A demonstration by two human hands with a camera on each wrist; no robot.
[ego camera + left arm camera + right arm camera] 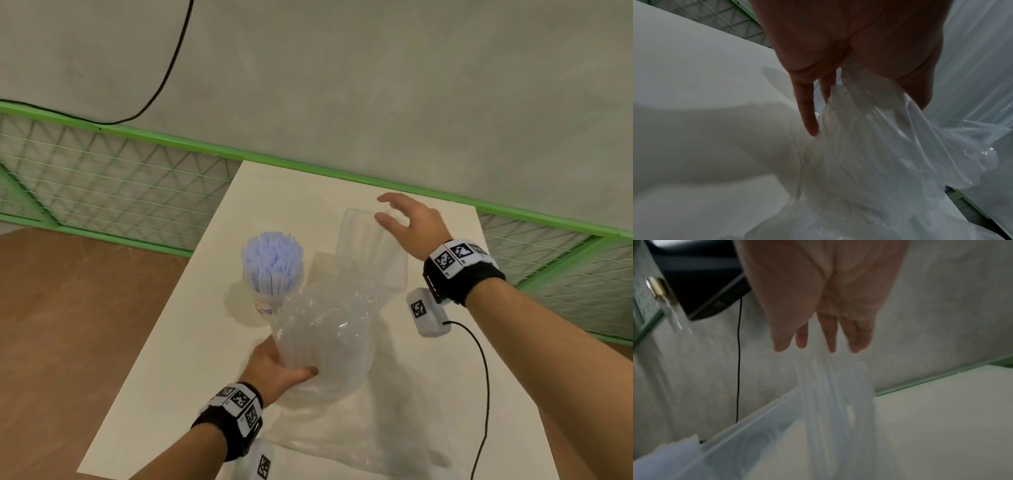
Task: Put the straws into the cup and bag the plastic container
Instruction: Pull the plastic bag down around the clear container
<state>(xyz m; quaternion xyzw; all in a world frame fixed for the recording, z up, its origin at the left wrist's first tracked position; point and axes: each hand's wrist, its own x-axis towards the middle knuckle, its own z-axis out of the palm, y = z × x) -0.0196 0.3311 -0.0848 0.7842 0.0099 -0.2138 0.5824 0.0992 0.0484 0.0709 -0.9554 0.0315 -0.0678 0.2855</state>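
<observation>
A clear cup [265, 301] packed with pale blue straws [272, 260] stands left of centre on the white table [191, 342]. My left hand [284, 366] grips the side of a crumpled clear plastic bag [325, 346], thumb on the near face; in the left wrist view the bag [879, 146] is pinched under the left hand [865, 113]. A clear rectangular plastic container [371, 246] lies beyond the bag, its near end at the bag's crumpled top. My right hand [383, 209] hovers open over the container's far end. The right hand [818, 348] has straight fingers just above the container [838, 402].
A green rail with wire mesh [113, 185] runs behind the table against a grey wall. A black cable [484, 377] trails from my right wrist across the table's right side. Brown floor [68, 325] lies to the left of the table edge.
</observation>
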